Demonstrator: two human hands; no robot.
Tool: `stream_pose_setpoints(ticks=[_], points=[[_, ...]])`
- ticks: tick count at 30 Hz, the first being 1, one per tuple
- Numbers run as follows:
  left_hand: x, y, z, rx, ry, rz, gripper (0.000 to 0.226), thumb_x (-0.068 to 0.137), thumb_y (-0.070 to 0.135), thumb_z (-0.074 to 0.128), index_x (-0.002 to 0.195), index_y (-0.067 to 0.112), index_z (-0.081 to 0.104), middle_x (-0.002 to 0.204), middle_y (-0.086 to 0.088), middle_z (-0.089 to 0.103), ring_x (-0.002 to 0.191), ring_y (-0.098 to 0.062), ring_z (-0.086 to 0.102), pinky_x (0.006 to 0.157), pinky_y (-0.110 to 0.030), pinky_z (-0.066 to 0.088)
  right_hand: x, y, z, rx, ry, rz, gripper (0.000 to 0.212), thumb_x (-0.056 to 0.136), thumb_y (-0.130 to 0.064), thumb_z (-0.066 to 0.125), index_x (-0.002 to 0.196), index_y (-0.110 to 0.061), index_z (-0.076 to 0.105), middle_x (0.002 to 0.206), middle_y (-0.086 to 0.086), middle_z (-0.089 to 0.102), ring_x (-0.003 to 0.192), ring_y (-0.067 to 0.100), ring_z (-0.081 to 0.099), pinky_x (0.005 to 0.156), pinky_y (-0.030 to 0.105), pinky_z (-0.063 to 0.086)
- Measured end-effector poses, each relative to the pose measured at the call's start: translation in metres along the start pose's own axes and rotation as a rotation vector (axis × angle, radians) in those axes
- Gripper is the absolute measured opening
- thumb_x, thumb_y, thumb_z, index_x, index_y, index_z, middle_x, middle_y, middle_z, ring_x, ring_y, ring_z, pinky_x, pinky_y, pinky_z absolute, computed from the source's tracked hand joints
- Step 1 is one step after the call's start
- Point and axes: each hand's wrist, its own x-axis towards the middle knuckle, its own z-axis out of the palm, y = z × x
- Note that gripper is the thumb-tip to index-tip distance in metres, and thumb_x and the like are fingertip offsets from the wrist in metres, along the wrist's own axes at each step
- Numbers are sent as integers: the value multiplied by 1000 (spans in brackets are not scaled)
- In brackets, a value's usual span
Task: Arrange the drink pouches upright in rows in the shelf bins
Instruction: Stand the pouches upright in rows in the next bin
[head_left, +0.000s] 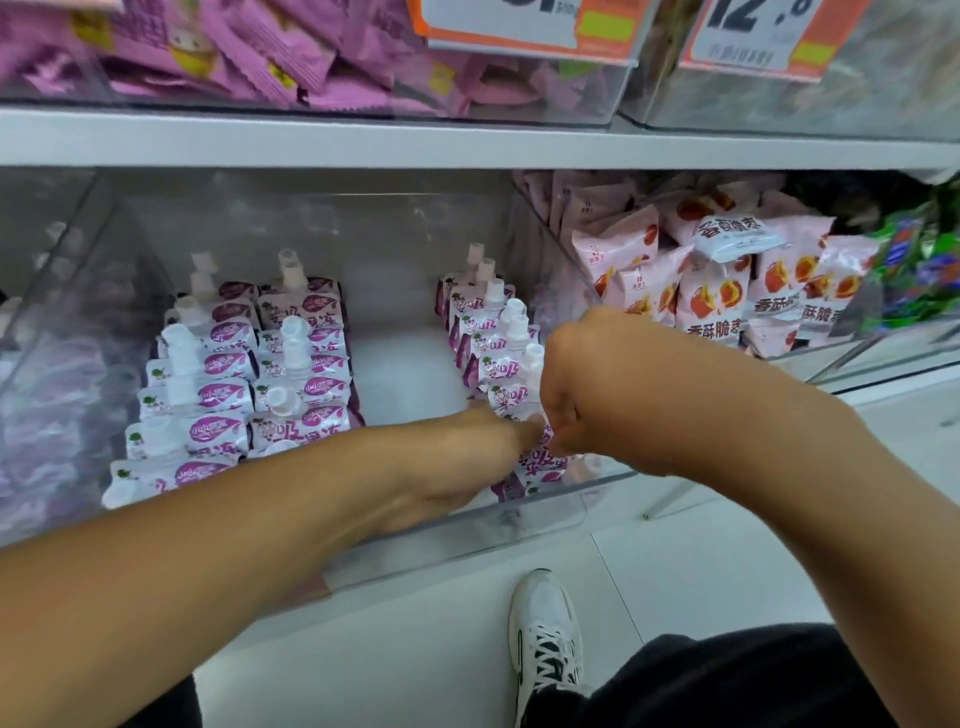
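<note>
Shop shelf (467, 145), clear bin (519, 512) beneath. Pouch rows (249, 374) stand inside. Left hand (457, 467) flat against pouches; right hand (576, 395) pinches one.

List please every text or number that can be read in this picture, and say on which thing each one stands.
"12." in big black digits: right orange price sign; its small print is blurred.
Cut-off black digits, unreadable: left orange price sign.
"香酥脆枣": pink snack bags in the right bin.
"吸" with more blurred characters: purple drink pouches in the clear bin.
Purple packets on the upper shelf: print too blurred.
</note>
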Motion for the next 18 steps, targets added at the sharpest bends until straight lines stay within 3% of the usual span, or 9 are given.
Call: stream_pose_setpoints(ticks=[2, 3, 4, 6, 8, 9, 11, 14, 18], points=[[-2, -1, -3, 17, -47, -34, 78, 95, 49, 55, 156, 18, 17, 157, -7, 28, 140, -18, 38, 114, -32, 30, 2, 8, -5, 55, -1, -52, 21, 83, -28, 72, 66, -18, 65, 68, -3, 61, 63, 9, 52, 66, 31, 54], [-2, -4, -9, 18, -107, -47, 86, 90, 57, 56, 157, 30, 10, 162, 0, 14, 147, -17, 24, 120, -37, 23, 4, 12, -10, 97, 12, -68, 15, 83, -26, 72, 70, -18, 72, 68, -4, 66, 63, 8, 57, 65, 26, 52], [-3, -7, -15, 3, -148, -51, 84, 89, 58, 56, 156, 38, 10, 162, 11, 14, 148, -11, 24, 121, -36, 22, 7, 16, -14, 139, 36, -74, 12, 83, -23, 71, 74, -18, 75, 69, -5, 69, 64, 7, 60, 64, 22, 51], [-7, -5, -23, -137, -83, -74, 51, 98, 40, 54, 146, 33, 40, 148, 19, 45, 134, -1, 44, 113, -28, 35, 14, 21, -15, 161, 88, -53, 13, 85, -15, 66, 75, -18, 74, 74, -4, 67, 68, 9, 60, 67, 28, 54], [-10, 0, -24, -325, 41, -121, 14, 102, 18, 48, 100, 22, 61, 118, 0, 65, 108, -15, 61, 93, -27, 49, 23, 20, -9, 164, 123, 1, 16, 86, -13, 60, 71, -18, 60, 75, 1, 56, 71, 21, 58, 66, 36, 53], [-12, 4, -22, -399, 55, -166, 19, 102, 15, 46, 90, 18, 60, 109, -12, 66, 101, -26, 63, 87, -31, 52, 27, 19, -4, 155, 144, 27, 23, 87, -13, 60, 68, -20, 49, 73, 1, 48, 71, 26, 57, 64, 36, 49], [-16, 12, -16, -555, 8, -237, 30, 102, 26, 43, 97, 7, 66, 115, -22, 69, 105, -33, 66, 83, -38, 57, 36, 21, 2, 139, 143, 41, 33, 87, -15, 58, 64, -21, 35, 71, 1, 38, 69, 29, 51, 59, 33, 40], [-17, 16, -10, -654, -34, -263, 51, 102, 50, 30, 105, 13, 66, 111, -12, 74, 104, -25, 70, 85, -39, 57, 48, 23, -1, 198, 134, 65, 29, 87, -18, 53, 63, -19, 35, 69, 1, 38, 63, 25, 46, 54, 28, 30], [-19, 14, -21, -738, -136, -305, 66, 98, 64, 23, 127, 18, 59, 121, -7, 71, 117, -24, 64, 103, -39, 45, 58, 16, -1, 195, 65, 76, 35, 87, -23, 51, 59, -17, 30, 64, 3, 34, 56, 20, 36, 48, 26, 19]])
